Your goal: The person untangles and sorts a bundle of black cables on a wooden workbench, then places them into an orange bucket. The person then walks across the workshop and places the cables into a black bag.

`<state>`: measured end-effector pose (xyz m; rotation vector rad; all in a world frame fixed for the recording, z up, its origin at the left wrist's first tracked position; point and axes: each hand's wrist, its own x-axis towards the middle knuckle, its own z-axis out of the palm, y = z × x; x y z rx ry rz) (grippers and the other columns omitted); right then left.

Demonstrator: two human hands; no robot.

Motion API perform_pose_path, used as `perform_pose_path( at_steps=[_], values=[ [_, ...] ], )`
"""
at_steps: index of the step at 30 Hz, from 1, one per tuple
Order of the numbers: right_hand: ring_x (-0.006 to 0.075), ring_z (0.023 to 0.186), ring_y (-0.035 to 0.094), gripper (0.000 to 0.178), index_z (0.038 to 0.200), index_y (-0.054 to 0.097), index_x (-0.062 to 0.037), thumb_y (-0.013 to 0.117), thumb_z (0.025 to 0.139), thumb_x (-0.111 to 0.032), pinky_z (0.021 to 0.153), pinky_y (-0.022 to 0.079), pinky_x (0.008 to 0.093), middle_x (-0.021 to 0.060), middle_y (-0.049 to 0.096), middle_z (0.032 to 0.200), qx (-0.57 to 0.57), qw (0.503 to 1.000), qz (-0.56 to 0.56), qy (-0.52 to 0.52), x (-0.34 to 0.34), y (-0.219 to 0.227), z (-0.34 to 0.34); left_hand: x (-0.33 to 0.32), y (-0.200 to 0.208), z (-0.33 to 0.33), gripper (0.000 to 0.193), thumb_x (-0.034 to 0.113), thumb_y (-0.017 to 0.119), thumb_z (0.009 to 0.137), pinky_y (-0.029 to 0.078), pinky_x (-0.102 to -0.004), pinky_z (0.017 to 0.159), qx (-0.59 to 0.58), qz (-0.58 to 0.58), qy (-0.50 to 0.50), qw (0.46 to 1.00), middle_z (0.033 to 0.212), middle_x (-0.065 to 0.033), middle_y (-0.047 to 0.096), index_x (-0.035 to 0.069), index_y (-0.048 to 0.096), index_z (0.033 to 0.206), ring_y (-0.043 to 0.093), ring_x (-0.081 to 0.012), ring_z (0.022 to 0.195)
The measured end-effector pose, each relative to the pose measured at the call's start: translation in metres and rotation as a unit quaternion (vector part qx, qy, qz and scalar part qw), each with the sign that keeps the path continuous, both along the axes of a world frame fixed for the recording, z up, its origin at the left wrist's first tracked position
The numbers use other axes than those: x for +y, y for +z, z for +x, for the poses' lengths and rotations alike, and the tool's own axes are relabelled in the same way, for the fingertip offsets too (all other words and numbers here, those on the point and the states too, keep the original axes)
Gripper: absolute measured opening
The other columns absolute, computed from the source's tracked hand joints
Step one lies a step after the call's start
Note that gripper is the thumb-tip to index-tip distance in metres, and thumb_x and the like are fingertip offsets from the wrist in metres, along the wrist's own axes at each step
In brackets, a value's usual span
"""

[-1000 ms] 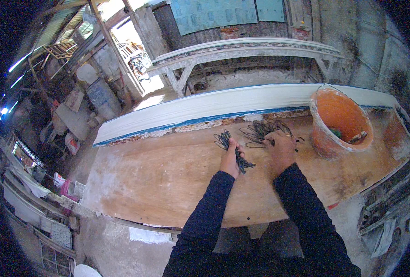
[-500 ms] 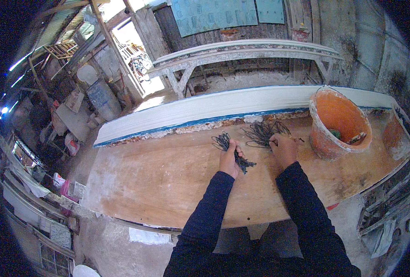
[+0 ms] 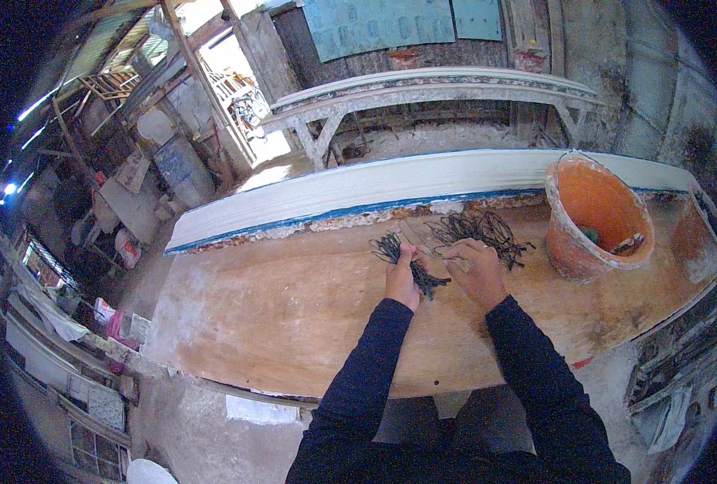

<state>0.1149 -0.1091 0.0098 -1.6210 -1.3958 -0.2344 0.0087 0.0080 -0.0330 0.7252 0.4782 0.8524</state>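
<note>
My left hand (image 3: 403, 276) is closed round a bundle of dark looped cords (image 3: 431, 283). The loops stick out past the thumb, and knotted-looking ends hang below the fist. Close by on the right, my right hand (image 3: 479, 273) has its thumb and fingertips pinched together, turned toward the bundle. A thin loop shows between the two hands and appears to run to the right fingertips. Just beyond the right hand, a loose pile of similar dark cords (image 3: 475, 230) lies spread on the wooden board (image 3: 278, 315), partly hidden by that hand.
An orange bucket (image 3: 564, 242) with whitish smears stands right of the pile, holding a few small things. Behind the board runs a long white ledge (image 3: 350, 187) with a blue edge. A white-splashed bench (image 3: 423, 94) stands farther back. At far right is a dusty container (image 3: 701, 234).
My right hand has moved left from the loose pile toward my left hand, uncovering the pile's right side. My left hand keeps hold of the bundle in nearly the same place.
</note>
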Motion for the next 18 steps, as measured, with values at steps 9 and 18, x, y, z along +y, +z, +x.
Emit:
perform_pose_path(
  at_steps=[9,18],
  values=[
    [0.0232,0.078,0.055,0.010,0.077,0.064,-0.0124,0.067,0.068,-0.014,0.066,0.039,0.0356,0.0039,0.061,0.078,-0.027,0.998,-0.047,0.021,-0.002,0.005,-0.005,-0.002,0.011,-0.004,0.026,0.036,0.049,0.088,0.047,-0.0309,0.069,-0.056,-0.030,-0.043,0.997,0.102,-0.0106,0.057,0.011,0.050,0.095,0.057,-0.0187,0.083],
    [0.0242,0.077,0.053,0.008,0.077,0.065,-0.0137,0.066,0.070,-0.018,0.071,0.033,0.0366,0.0043,0.061,0.076,-0.057,0.995,-0.049,0.061,-0.006,0.010,-0.014,-0.010,0.024,-0.006,0.022,0.031,0.050,0.089,0.039,-0.0278,0.053,-0.063,-0.058,-0.007,0.996,0.063,0.0015,0.040,0.010,0.049,0.094,0.043,-0.0125,0.058]
  ],
)
